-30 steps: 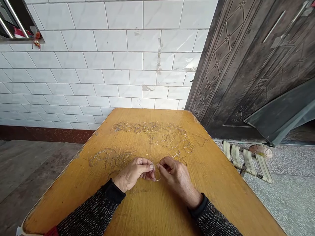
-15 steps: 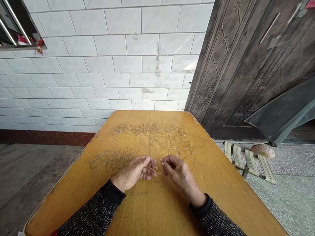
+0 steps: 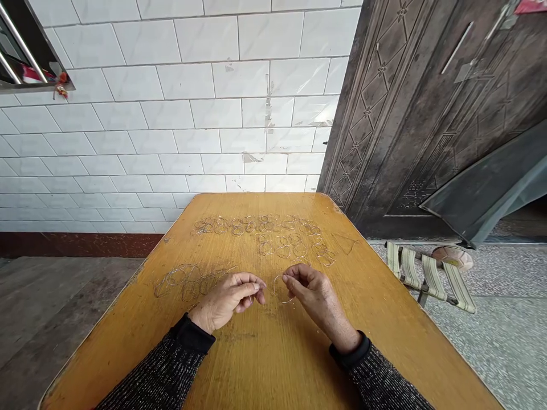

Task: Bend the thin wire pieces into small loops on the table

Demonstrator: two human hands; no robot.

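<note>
A thin wire loop (image 3: 275, 286) sticks out to the left of my right hand (image 3: 318, 299), whose thumb and fingertips are pinched on it. My left hand (image 3: 228, 299) is closed, thumb against the fingers, a short gap away from the loop. Whatever it pinches is too small to make out. Beside and behind the left hand lies a loose tangle of thin wire pieces (image 3: 188, 279) on the wooden table (image 3: 256, 353). Farther back, several bent wire loops (image 3: 265, 223) lie in rows, and some come close to the right hand.
A single larger bent wire (image 3: 347, 244) lies near the table's right edge. Beyond the far edge rises a white tiled wall (image 3: 205, 74). To the right stand a dark carved door (image 3: 397, 114) and a low stool with striped straps (image 3: 431, 276).
My left hand has closed its spread fingers and drawn slightly left, away from the loop. My right hand still holds the wire, which now shows as an open curve. The view has shifted slightly.
</note>
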